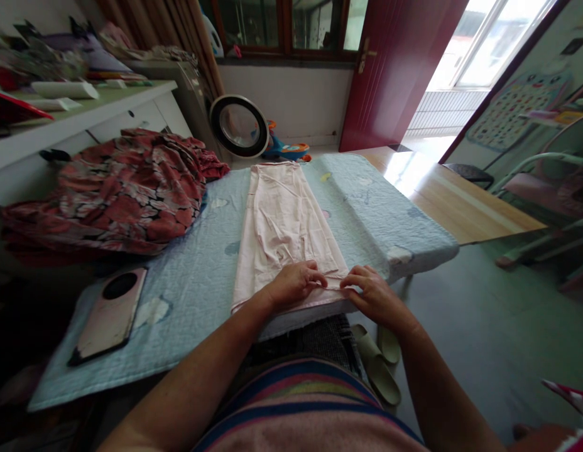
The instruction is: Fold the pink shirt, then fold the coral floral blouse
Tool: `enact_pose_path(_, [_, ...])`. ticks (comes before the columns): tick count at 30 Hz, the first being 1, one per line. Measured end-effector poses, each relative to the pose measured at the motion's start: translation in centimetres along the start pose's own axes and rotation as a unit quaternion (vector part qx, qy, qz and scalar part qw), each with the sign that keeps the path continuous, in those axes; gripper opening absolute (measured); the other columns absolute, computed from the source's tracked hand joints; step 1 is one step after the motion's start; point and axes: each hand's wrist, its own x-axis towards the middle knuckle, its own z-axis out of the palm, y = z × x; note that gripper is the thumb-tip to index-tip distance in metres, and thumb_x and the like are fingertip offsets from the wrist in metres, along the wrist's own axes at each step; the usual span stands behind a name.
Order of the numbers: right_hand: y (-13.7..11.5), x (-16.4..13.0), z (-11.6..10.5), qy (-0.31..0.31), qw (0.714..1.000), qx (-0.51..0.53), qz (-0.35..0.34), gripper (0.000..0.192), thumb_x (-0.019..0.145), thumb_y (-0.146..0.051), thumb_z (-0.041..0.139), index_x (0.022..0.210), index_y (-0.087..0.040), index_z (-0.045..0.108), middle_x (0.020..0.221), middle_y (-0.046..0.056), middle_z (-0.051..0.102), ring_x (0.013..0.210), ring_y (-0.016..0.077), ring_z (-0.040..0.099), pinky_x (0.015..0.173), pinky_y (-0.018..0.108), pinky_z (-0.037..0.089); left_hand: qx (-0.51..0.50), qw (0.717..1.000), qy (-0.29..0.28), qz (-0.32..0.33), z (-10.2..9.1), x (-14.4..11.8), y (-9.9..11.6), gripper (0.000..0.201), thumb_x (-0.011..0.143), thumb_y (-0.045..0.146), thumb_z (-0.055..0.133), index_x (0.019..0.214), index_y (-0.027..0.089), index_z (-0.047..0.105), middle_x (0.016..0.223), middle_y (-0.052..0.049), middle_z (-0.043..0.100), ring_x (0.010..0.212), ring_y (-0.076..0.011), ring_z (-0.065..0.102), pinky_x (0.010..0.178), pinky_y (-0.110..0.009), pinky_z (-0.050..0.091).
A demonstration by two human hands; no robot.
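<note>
Pale-pink cloth (pixel 286 216) lies long and wrinkled, apparently folded in layers.

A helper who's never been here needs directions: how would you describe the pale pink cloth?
Look for the big light blue quilted cover. A long, creased pale pink cloth lies on it, with the person's left hand and right hand at its near end. It is plain and laid out flat, unlike the bunched red floral fabric to the left.

- A room in a lived-in home.
- Washing machine (pixel 193 94), its round door (pixel 239 125) open.
- Bright plastic toy (pixel 290 150).
- Pale green slippers (pixel 382 378).
- Long brown curtain (pixel 165 28).
</note>
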Motion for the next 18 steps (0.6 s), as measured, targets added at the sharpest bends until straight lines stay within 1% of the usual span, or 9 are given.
enact_pose_path(4, [-1.0, 0.8, 0.9, -0.013, 0.999, 0.046, -0.014, 0.022, 0.092, -0.013, 0.052, 0.094, -0.022, 0.072, 0.088, 0.005, 0.063, 0.087, 0.0192, 0.056, 0.083, 0.033, 0.043, -0.024, 1.0, 0.007, 0.014, 0.1, 0.0, -0.3, 0.023, 0.09, 0.018, 0.057, 0.098, 0.027, 0.077, 0.086, -0.001, 0.062, 0.079, -0.0119, 0.059, 0.074, -0.022, 0.043])
enact_pose_path(8, [-0.9, 0.5, 1.8, -0.015, 0.998, 0.063, -0.013, 0.027, 0.091, -0.01, 0.051, 0.097, -0.023, 0.074, 0.09, 0.005, 0.062, 0.088, 0.0182, 0.056, 0.083, 0.031, 0.045, -0.041, 0.999, 0.015, 0.017, 0.1, 0.0, -0.5, 0.024, 0.085, 0.012, 0.057, 0.093, 0.022, 0.077, 0.085, -0.001, 0.064, 0.078, -0.012, 0.06, 0.072, -0.021, 0.043])
enact_pose_path(12, [-0.5, -0.3, 1.6, -0.014, 0.999, 0.033, -0.023, 0.035, 0.089, -0.007, 0.05, 0.103, -0.027, 0.075, 0.093, 0.005, 0.062, 0.089, 0.0189, 0.054, 0.084, 0.033, 0.045, -0.047, 0.998, 0.024, 0.019, 0.1, 0.1, -0.5, 0.022, 0.081, 0.008, 0.057, 0.086, 0.019, 0.076, 0.084, -0.002, 0.065, 0.076, -0.0118, 0.06, 0.071, -0.021, 0.044])
enact_pose_path(15, [-0.4, -0.8, 1.1, -0.014, 0.999, 0.005, -0.031, 0.038, 0.09, -0.007, 0.049, 0.106, -0.029, 0.075, 0.094, 0.006, 0.062, 0.089, 0.0197, 0.053, 0.083, 0.033, 0.045, -0.05, 0.998, 0.022, 0.019, 0.1, 0.2, -0.6, 0.023, 0.081, 0.008, 0.056, 0.085, 0.019, 0.076, 0.083, -0.002, 0.065, 0.075, -0.0114, 0.059, 0.07, -0.021, 0.044])
enact_pose_path(18, [0.0, -1.5, 0.7, -0.011, 0.999, -0.021, -0.032, 0.041, 0.089, -0.005, 0.048, 0.109, -0.031, 0.075, 0.099, 0.006, 0.064, 0.092, 0.0208, 0.053, 0.085, 0.035, 0.045, -0.047, 0.998, 0.023, 0.022, 0.2, 0.2, -0.7, 0.023, 0.081, 0.007, 0.056, 0.085, 0.019, 0.076, 0.082, -0.002, 0.064, 0.074, -0.011, 0.059, 0.07, -0.021, 0.043])
